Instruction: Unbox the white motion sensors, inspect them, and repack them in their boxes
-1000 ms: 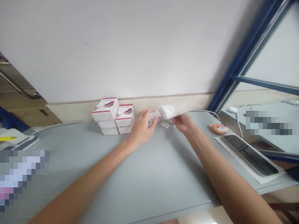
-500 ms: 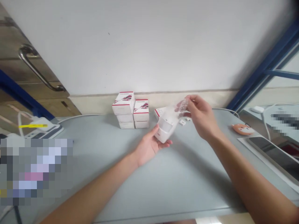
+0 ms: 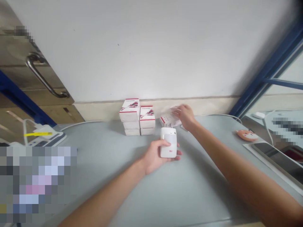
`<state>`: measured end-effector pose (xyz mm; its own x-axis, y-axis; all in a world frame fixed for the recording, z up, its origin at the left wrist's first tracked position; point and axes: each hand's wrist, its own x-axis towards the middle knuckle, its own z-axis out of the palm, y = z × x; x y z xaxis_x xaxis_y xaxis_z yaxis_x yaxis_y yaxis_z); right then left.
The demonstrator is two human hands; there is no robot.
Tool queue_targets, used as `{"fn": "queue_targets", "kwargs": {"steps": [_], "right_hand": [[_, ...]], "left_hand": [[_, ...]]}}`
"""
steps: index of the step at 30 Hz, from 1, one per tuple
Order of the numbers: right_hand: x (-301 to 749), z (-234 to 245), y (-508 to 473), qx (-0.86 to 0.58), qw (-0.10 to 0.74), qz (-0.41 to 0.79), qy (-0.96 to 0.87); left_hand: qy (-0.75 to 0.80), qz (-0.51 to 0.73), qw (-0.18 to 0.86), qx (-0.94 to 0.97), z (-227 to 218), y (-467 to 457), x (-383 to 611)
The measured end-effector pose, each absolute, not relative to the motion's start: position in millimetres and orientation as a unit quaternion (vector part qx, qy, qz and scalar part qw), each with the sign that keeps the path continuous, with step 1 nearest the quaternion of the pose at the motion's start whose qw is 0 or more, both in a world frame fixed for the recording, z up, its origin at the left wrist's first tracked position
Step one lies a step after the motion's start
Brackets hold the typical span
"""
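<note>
My left hand is closed around a small white device with a red mark near its lower end, held upright just above the grey table. My right hand reaches to the back of the table and its fingers pinch a crumpled clear plastic wrapper, blurred by motion, over an open white and red box by the wall. A stack of white and red boxes stands just left of that hand.
An orange fox-shaped object lies at the right, with a grey tray on white paper beyond it. A white cable runs along the back edge. A wooden door with a metal handle stands at the left.
My left hand has turned the white device upright and drawn it nearer. My right hand has carried the clear wrapper away from it to the open box at the back.
</note>
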<state>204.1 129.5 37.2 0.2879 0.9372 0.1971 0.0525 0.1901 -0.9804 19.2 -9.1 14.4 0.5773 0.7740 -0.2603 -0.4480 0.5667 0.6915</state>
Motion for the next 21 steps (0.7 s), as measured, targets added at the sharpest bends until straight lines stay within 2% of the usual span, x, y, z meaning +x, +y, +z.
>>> {"fn": "queue_targets", "kwargs": {"steps": [6,14,21], "right_hand": [[205,23,143,-0.571,0.486,0.272,-0.603],[222,21,149,-0.669,0.464,0.178,-0.553],[231,36,150,-0.733,0.377,0.12,-0.553]], "left_hand": [[0.29,0.366,0.84,0.277,16,-11,20],[0.293,0.364,0.842,0.269,13,-9,21],[0.288,0.364,0.846,0.261,16,-10,22]]}}
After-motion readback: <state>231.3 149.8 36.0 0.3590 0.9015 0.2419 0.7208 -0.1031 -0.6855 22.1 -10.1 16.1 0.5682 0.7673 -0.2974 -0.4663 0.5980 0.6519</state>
